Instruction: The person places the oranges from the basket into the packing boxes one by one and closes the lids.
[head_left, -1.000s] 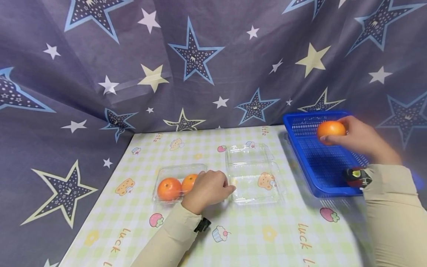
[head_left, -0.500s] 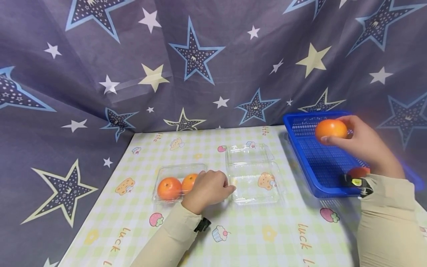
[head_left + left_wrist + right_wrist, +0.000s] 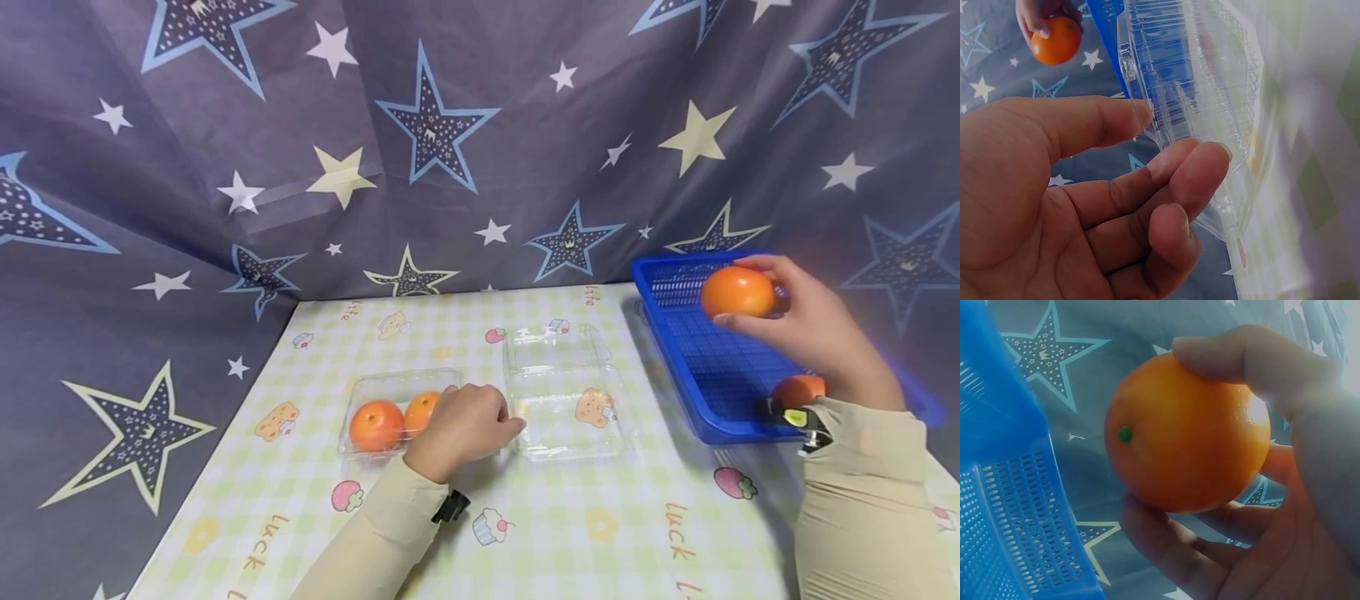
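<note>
My right hand (image 3: 806, 325) holds an orange (image 3: 1185, 434) up over the blue basket (image 3: 693, 400). Its thumb lies on one side and curled fingers on the other, and a small green stem spot shows on the fruit. My left hand (image 3: 465, 425) is at the left edge of a clear plastic clamshell box (image 3: 570, 442), whose lid (image 3: 558, 350) is folded back. In the left wrist view, thumb and index finger pinch the box's rim (image 3: 1147, 119). Left of that hand, a second clear box (image 3: 375, 383) contains two oranges (image 3: 377, 425), one partly hidden behind the hand.
Another orange (image 3: 798, 390) lies in the near right part of the basket, partly covered by the right wrist. A checked tablecloth (image 3: 420, 542) covers the table. Behind it hangs a dark star-patterned curtain (image 3: 300, 100).
The right hand and its orange have shifted slightly left and the wrist has tilted, uncovering more of the orange in the basket. The left hand has stayed at the box edge.
</note>
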Tool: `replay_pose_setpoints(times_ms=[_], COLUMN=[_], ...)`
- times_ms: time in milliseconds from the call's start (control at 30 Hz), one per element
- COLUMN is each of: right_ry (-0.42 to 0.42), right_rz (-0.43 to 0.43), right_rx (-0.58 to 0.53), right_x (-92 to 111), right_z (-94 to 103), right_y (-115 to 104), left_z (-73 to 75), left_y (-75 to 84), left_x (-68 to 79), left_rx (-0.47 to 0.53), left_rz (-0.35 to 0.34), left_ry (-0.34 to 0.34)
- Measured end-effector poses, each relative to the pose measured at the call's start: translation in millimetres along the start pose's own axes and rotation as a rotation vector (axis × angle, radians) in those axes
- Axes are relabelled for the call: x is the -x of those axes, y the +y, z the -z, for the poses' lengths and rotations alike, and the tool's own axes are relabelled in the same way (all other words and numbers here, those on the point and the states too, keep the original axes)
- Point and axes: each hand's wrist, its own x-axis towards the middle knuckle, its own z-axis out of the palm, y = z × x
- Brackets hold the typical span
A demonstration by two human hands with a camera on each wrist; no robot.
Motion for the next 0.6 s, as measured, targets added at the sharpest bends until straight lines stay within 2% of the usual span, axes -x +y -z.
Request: replay_pose_setpoints(times_ms=[267, 500, 600], right_ry=[0.020, 0.027, 0.040], right_rz=[0.023, 0.034, 0.071], right_rx=[0.026, -0.025, -0.033], right_x=[6, 10, 9], right_z=[1.4, 0.2, -1.1], right_y=[-11, -22, -27], left_z=[1.9, 3.0, 2.9], left_y=[-0.1, 0.8, 0.9], left_x=[3.1, 3.4, 3.3], left_rx=[0.008, 0.008, 0.010], left_rz=[-0.011, -0.013, -0.014], left_ry=[0.009, 0.010, 0.010])
